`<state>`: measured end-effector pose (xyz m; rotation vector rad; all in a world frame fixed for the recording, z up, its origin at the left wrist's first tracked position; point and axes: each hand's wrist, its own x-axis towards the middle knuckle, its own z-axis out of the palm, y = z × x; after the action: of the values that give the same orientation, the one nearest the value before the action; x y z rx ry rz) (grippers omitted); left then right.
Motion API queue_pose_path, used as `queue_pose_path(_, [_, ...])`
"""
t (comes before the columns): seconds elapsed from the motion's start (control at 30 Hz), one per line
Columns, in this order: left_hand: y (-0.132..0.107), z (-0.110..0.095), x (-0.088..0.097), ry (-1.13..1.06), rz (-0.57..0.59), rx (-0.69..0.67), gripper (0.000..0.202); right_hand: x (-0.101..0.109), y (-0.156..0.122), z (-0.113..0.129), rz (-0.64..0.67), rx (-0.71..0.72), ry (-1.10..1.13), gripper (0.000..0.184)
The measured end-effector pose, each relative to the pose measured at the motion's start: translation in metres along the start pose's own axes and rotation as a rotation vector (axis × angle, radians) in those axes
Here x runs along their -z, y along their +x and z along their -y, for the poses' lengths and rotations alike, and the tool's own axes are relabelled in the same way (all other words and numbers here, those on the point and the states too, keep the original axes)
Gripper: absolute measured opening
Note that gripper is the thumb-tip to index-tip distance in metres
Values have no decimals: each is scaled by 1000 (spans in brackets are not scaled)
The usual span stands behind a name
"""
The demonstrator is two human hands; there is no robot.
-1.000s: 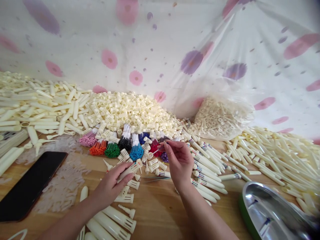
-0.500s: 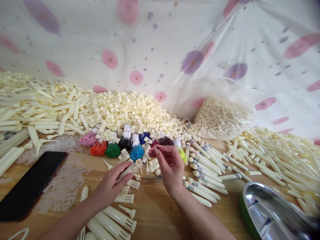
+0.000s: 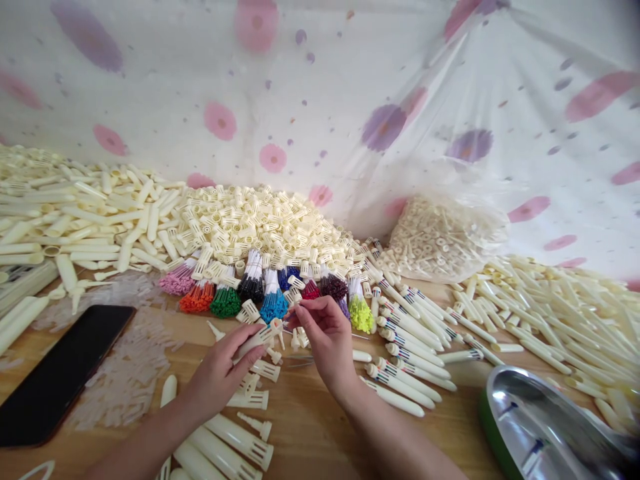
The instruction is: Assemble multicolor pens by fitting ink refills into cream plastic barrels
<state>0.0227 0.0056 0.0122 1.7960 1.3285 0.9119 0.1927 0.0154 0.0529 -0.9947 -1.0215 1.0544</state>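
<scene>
My left hand (image 3: 227, 363) is closed around a cream slotted pen barrel (image 3: 259, 337), its slotted end pointing up and to the right. My right hand (image 3: 327, 337) is pinched just right of that end, on a thin pen refill mostly hidden by the fingertips. Behind both hands stands a row of refill bundles with white tubes, among them orange (image 3: 197, 297), green (image 3: 225, 301), light blue (image 3: 273, 305) and yellow (image 3: 361, 313). Loose slotted cream parts (image 3: 249, 398) lie under my left hand.
A black phone (image 3: 65, 373) lies at left, beside clear plastic pieces (image 3: 125, 373). Cream slotted caps (image 3: 260, 217) are heaped at the back. Several pens with coloured slots (image 3: 407, 380) lie at right, near a green-sided metal tray (image 3: 493, 427). A clear bag of parts (image 3: 445, 233) sits behind.
My right hand has moved left and slightly down, bringing its fingertips close to the slotted end of the barrel. My left hand has stayed in place with the barrel.
</scene>
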Motion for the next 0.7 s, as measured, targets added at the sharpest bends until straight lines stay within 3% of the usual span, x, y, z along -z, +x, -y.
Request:
queue_pose_path(0.27, [1,-5,0,-5,-36,1,30,-1,-5,-11,89,-12,-117,17])
queue_pose_path(0.47, [1,-4,0,-20,-52,21,31,4,-4,-8,59,161,-378,9])
queue_pose_path(0.7, [3,-2,0,-46,-47,41,32,8,2,-2,199,138,-447,13])
